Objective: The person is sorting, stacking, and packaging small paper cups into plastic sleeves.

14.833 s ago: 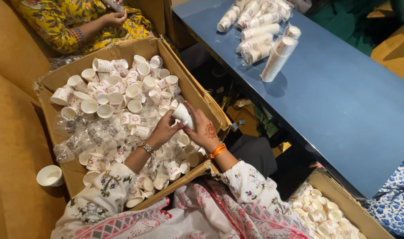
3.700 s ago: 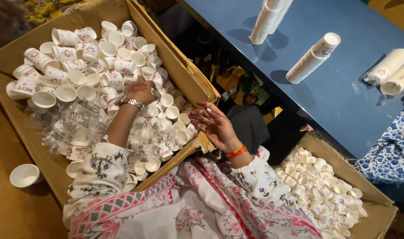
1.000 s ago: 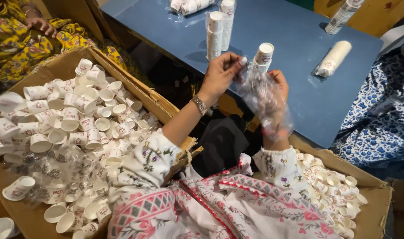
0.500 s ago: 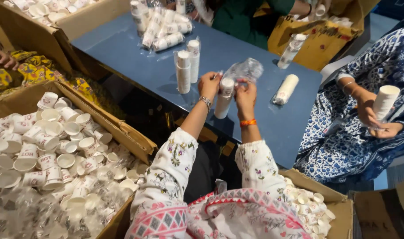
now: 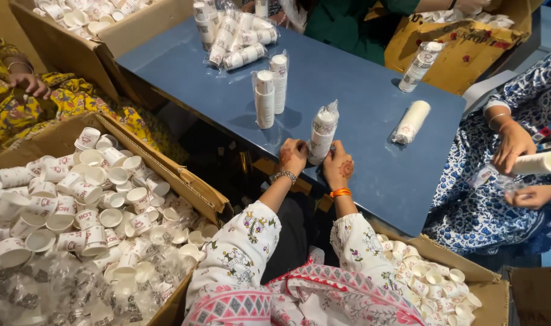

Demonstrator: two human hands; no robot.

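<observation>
A stack of white paper cups in a clear plastic sleeve (image 5: 322, 131) stands upright near the front edge of the blue table (image 5: 354, 90). My left hand (image 5: 293, 156) grips its base from the left. My right hand (image 5: 339, 169), with an orange bangle at the wrist, grips its base from the right. Two more wrapped stacks (image 5: 271, 95) stand upright just behind and to the left.
A cardboard box of loose paper cups (image 5: 76, 205) sits at my left, another box of cups (image 5: 432, 281) at my right. A wrapped stack lies on its side (image 5: 410, 122); several more (image 5: 236, 36) lie at the table's far end. Other people sit around the table.
The stack I hold has come down and now stands on the table near its front edge. Both my hands have slid to its base.
</observation>
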